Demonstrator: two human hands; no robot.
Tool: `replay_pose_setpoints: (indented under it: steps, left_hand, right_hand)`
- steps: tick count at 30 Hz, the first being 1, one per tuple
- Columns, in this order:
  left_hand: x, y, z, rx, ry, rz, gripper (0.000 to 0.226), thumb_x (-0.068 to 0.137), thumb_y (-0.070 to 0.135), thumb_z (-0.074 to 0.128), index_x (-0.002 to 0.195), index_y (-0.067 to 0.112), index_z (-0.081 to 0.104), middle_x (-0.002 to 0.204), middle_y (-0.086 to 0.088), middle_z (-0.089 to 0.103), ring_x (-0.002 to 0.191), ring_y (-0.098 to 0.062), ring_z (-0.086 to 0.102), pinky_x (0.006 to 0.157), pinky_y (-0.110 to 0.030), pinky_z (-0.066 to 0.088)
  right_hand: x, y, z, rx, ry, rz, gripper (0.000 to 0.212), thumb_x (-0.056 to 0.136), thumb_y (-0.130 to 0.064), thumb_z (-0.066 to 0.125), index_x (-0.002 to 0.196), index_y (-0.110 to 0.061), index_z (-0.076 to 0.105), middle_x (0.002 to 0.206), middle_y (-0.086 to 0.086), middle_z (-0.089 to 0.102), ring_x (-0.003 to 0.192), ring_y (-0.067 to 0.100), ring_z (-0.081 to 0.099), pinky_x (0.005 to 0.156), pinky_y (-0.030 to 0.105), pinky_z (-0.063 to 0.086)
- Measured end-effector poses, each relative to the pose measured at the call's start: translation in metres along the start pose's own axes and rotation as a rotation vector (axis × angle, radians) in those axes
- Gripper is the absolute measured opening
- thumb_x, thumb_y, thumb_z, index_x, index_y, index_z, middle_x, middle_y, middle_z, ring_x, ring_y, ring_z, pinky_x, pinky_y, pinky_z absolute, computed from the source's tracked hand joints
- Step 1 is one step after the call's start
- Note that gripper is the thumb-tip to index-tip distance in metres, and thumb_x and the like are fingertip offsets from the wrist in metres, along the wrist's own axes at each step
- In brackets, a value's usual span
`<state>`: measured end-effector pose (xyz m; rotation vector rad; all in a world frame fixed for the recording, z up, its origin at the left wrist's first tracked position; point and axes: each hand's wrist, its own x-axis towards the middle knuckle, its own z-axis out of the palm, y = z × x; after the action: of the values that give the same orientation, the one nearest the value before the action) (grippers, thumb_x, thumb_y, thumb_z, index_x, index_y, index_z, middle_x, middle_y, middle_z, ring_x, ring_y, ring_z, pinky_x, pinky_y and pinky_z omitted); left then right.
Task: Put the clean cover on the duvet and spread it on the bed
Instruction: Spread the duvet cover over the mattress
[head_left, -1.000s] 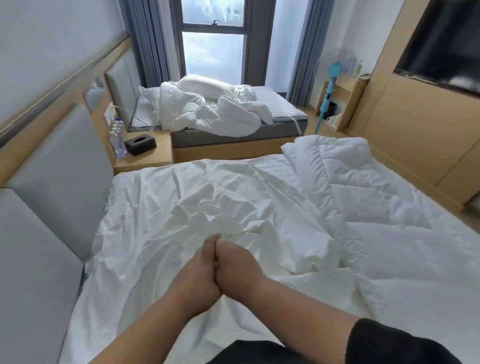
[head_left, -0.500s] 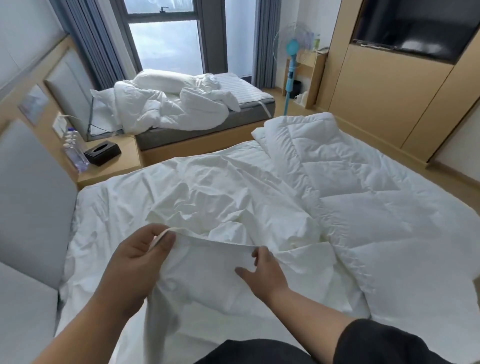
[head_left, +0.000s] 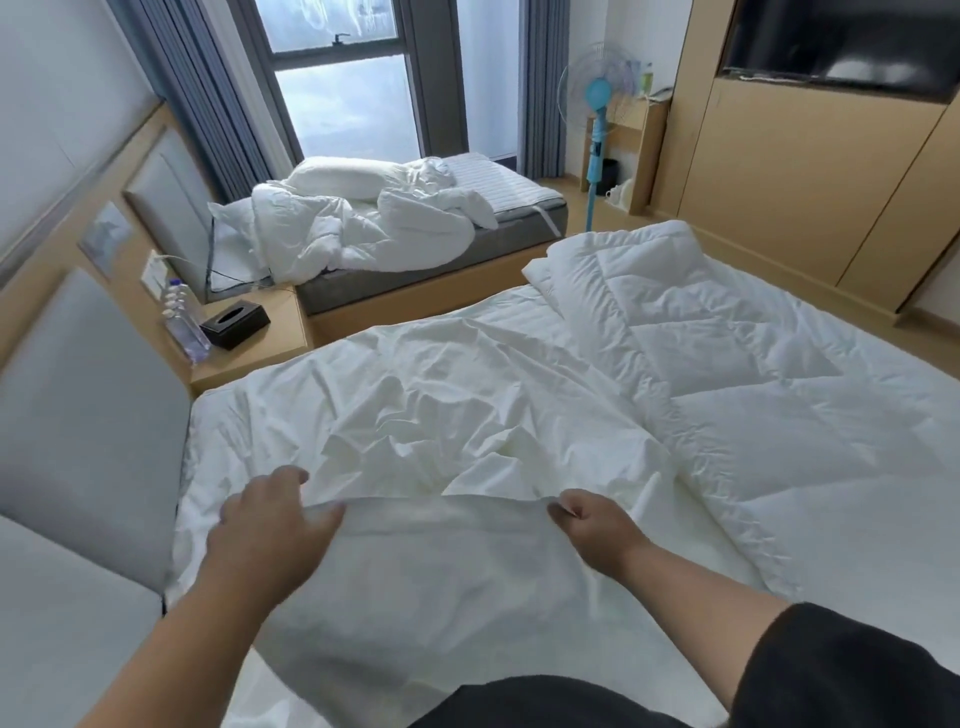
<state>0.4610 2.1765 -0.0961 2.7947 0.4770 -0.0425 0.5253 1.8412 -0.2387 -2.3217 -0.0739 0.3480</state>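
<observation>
A thin, wrinkled white duvet cover (head_left: 457, 395) lies over the left and middle of the near bed. Its near edge is lifted and stretched taut between my hands. My left hand (head_left: 270, 519) grips that edge at the left. My right hand (head_left: 587, 519) pinches the same edge further right. The quilted white duvet (head_left: 727, 353) lies bare on the right half of the bed, its far end folded over. The cover's near part hangs down toward me.
A grey padded headboard (head_left: 88, 415) runs along the left. A bedside table (head_left: 260, 348) holds a water bottle (head_left: 182, 322) and a black tissue box (head_left: 236, 323). A second bed (head_left: 431, 270) with rumpled bedding stands behind. A blue fan (head_left: 597, 130) and wooden wardrobes (head_left: 810, 182) are at the right.
My hands were clasped together on the cover, then took its edge and moved apart. The edge is now lifted and stretched wider between them.
</observation>
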Motion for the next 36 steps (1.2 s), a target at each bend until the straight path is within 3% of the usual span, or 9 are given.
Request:
replay_pose_setpoints:
  steps: [5, 8, 12, 20, 23, 25, 27, 30, 36]
  left_hand:
    - [-0.012, 0.053, 0.044, -0.059, -0.304, 0.437, 0.088, 0.075, 0.056, 0.073, 0.149, 0.042, 0.026, 0.138, 0.019, 0.053, 0.126, -0.004, 0.051, 0.106, -0.025, 0.043]
    - [-0.012, 0.051, 0.051, -0.32, -0.481, 0.313, 0.054, 0.072, 0.039, 0.079, 0.117, 0.044, 0.051, 0.094, 0.014, 0.07, 0.085, 0.001, 0.066, 0.07, -0.018, 0.052]
    - [-0.011, 0.039, 0.047, -0.181, -0.457, 0.423, 0.007, 0.08, 0.04, 0.072, 0.079, 0.046, 0.068, 0.08, 0.02, 0.068, 0.075, -0.001, 0.063, 0.068, -0.019, 0.048]
    - [0.024, 0.019, 0.004, -0.581, -0.017, 0.21, 0.02, 0.083, 0.025, 0.073, 0.083, 0.044, 0.073, 0.079, 0.02, 0.07, 0.074, -0.007, 0.065, 0.067, -0.029, 0.048]
    - [0.04, 0.007, 0.002, -0.106, -0.215, 0.198, 0.003, 0.091, 0.04, 0.065, 0.089, 0.038, 0.064, 0.088, 0.008, 0.071, 0.082, -0.018, 0.065, 0.066, -0.031, 0.047]
    - [0.038, 0.008, 0.017, 0.369, -0.353, 0.292, 0.042, 0.086, 0.057, 0.06, 0.121, 0.036, 0.048, 0.132, 0.008, 0.056, 0.114, -0.016, 0.054, 0.087, -0.03, 0.046]
    - [0.029, 0.025, 0.042, 0.324, -0.373, 0.449, 0.085, 0.076, 0.067, 0.062, 0.148, 0.04, 0.025, 0.153, 0.019, 0.028, 0.138, -0.011, 0.033, 0.105, -0.027, 0.037]
    - [0.003, 0.07, 0.063, -0.083, -0.524, 0.655, 0.082, 0.067, 0.061, 0.066, 0.137, 0.062, 0.024, 0.131, 0.048, 0.035, 0.127, 0.013, 0.041, 0.097, -0.016, 0.039]
    - [0.006, 0.085, 0.09, -0.279, -0.594, 0.489, 0.011, 0.089, 0.033, 0.058, 0.08, 0.029, 0.063, 0.076, 0.016, 0.066, 0.073, -0.005, 0.06, 0.062, -0.022, 0.042]
  right_hand:
    - [-0.021, -0.13, 0.022, -0.206, -0.26, -0.439, 0.016, 0.092, -0.026, 0.055, 0.085, -0.015, 0.064, 0.084, 0.0, 0.068, 0.084, 0.021, 0.061, 0.075, 0.035, 0.049]
    - [-0.027, -0.15, 0.012, -0.131, -0.347, -0.387, 0.019, 0.091, -0.029, 0.061, 0.104, -0.016, 0.067, 0.097, 0.004, 0.067, 0.092, 0.022, 0.062, 0.082, 0.038, 0.051]
    - [-0.04, -0.085, 0.004, -0.339, -0.694, -0.211, 0.031, 0.085, -0.045, 0.076, 0.104, -0.023, 0.064, 0.101, 0.001, 0.068, 0.095, 0.021, 0.062, 0.084, 0.036, 0.049]
    - [-0.056, 0.021, -0.02, -0.173, -0.289, 0.113, 0.026, 0.086, -0.039, 0.064, 0.067, -0.025, 0.053, 0.065, -0.01, 0.053, 0.071, 0.014, 0.055, 0.066, 0.032, 0.041]
    - [-0.052, 0.023, -0.03, -0.319, -0.171, 0.144, 0.036, 0.096, -0.039, 0.056, 0.064, -0.03, 0.043, 0.071, -0.009, 0.052, 0.081, 0.022, 0.058, 0.067, 0.034, 0.036]
    - [-0.048, -0.004, -0.034, -0.337, -0.092, 0.075, 0.033, 0.095, -0.043, 0.057, 0.068, -0.029, 0.047, 0.078, -0.007, 0.057, 0.084, 0.022, 0.059, 0.068, 0.035, 0.039]
    - [-0.045, -0.052, -0.027, -0.39, -0.115, -0.121, 0.031, 0.092, -0.045, 0.061, 0.073, -0.022, 0.054, 0.079, -0.002, 0.06, 0.083, 0.023, 0.06, 0.066, 0.034, 0.038]
    - [-0.051, -0.114, -0.013, -0.345, -0.237, -0.372, 0.022, 0.088, -0.038, 0.064, 0.074, -0.022, 0.058, 0.074, -0.002, 0.058, 0.074, 0.019, 0.055, 0.062, 0.031, 0.038]
    - [-0.04, -0.085, -0.056, -0.066, -0.446, -0.085, 0.026, 0.079, -0.045, 0.08, 0.099, -0.04, 0.063, 0.089, -0.017, 0.061, 0.081, -0.002, 0.057, 0.074, 0.021, 0.046]
